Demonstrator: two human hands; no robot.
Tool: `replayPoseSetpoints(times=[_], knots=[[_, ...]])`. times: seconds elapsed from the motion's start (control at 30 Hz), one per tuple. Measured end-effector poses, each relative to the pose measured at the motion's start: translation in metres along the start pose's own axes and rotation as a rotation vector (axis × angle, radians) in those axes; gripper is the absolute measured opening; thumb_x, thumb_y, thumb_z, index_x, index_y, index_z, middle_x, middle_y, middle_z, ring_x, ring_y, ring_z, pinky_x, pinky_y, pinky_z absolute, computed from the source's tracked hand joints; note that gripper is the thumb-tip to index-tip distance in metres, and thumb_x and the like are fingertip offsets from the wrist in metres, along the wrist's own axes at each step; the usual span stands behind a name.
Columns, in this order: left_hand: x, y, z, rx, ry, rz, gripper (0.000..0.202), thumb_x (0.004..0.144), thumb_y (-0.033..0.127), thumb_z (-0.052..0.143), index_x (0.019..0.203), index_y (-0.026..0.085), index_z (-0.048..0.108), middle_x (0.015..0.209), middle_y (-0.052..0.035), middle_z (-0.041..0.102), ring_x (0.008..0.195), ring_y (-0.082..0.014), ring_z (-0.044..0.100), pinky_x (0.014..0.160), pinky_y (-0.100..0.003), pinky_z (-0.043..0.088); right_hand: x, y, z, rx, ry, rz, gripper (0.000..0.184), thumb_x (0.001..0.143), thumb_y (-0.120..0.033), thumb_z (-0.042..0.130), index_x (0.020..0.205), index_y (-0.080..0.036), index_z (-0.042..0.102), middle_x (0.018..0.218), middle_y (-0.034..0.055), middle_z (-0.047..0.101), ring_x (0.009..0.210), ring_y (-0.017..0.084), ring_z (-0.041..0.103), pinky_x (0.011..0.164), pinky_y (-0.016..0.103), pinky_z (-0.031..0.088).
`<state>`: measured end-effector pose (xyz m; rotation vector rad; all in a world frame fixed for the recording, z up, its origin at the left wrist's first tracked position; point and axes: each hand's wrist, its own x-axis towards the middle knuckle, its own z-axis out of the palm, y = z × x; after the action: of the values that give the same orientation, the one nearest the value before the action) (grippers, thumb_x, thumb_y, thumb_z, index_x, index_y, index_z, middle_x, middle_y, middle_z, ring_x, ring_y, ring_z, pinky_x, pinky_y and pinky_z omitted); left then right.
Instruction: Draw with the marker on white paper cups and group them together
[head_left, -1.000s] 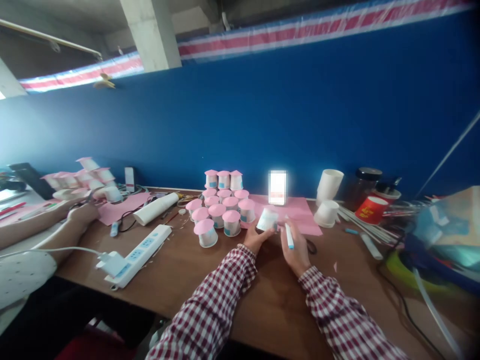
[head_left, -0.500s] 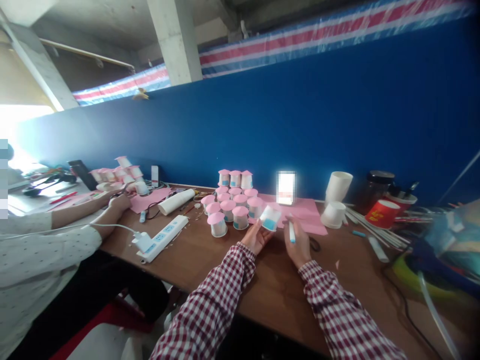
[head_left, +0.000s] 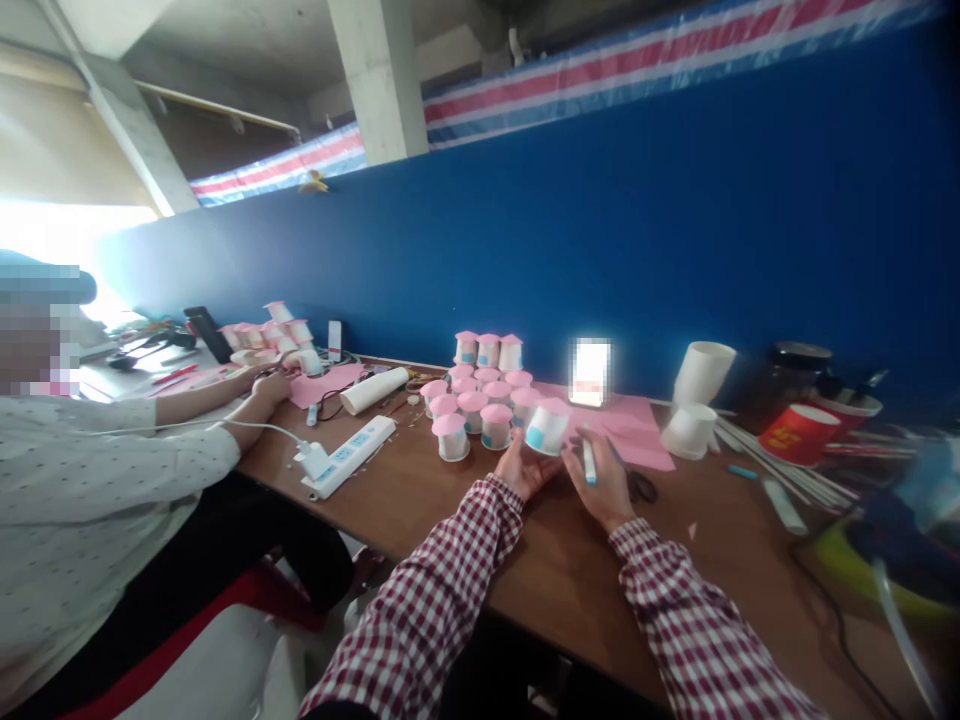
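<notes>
My left hand is closed around a white paper cup that has a pink paper top and a blue patch on its side. The cup is held tilted above the brown table. Close on its right, my right hand grips a white marker with a light blue end. Just left of the held cup, several similar cups with pink paper tops stand in rows. A pink paper sheet lies behind my hands, and black scissors show partly beside my right hand.
A white power strip and a paper roll lie to the left. A co-worker's hands are by more pink-topped cups. Plain white cups, a red cup and thin sticks stand or lie at right. A lit phone leans behind.
The view has turned a little to the left. My left hand has turned the cup, so its blue patch sits further left. My right hand has come nearer the cup, still gripping the marker.
</notes>
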<state>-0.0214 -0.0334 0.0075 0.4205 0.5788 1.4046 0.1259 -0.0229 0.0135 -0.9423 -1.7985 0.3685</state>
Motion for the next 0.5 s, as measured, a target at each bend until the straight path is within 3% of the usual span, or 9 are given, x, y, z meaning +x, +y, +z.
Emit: replayPoseSetpoints(times=[0.17, 0.4, 0.5], knots=[[0.002, -0.004, -0.003, 0.001, -0.064, 0.002, 0.056, 0.086, 0.055, 0.041, 0.116, 0.01, 0.057, 0.106, -0.0147, 0.065, 0.085, -0.0202, 0.064, 0.075, -0.031, 0.051, -0.001, 0.004, 0.002, -0.016, -0.072, -0.044, 0.061, 0.078, -0.05, 0.058, 0.125, -0.013, 0.045, 0.116, 0.0165, 0.06, 0.101, 0.027, 0.062, 0.084, 0.041, 0.052], [0.004, -0.008, -0.003, 0.078, -0.013, -0.017, 0.049, 0.087, 0.049, 0.044, 0.113, 0.01, 0.058, 0.103, -0.0161, 0.066, 0.084, -0.022, 0.065, 0.074, -0.034, 0.051, -0.002, 0.013, 0.005, -0.035, -0.06, -0.063, 0.06, 0.078, -0.048, 0.058, 0.125, -0.014, 0.043, 0.116, 0.0159, 0.059, 0.101, 0.028, 0.061, 0.085, 0.044, 0.051], [0.004, -0.011, -0.002, 0.141, 0.012, 0.069, 0.046, 0.086, 0.047, 0.047, 0.111, 0.01, 0.058, 0.102, -0.0164, 0.066, 0.088, -0.0238, 0.065, 0.078, -0.037, 0.051, -0.001, 0.013, 0.005, -0.034, -0.037, -0.059, 0.061, 0.077, -0.049, 0.059, 0.125, -0.015, 0.043, 0.116, 0.0158, 0.058, 0.101, 0.028, 0.06, 0.086, 0.044, 0.05]])
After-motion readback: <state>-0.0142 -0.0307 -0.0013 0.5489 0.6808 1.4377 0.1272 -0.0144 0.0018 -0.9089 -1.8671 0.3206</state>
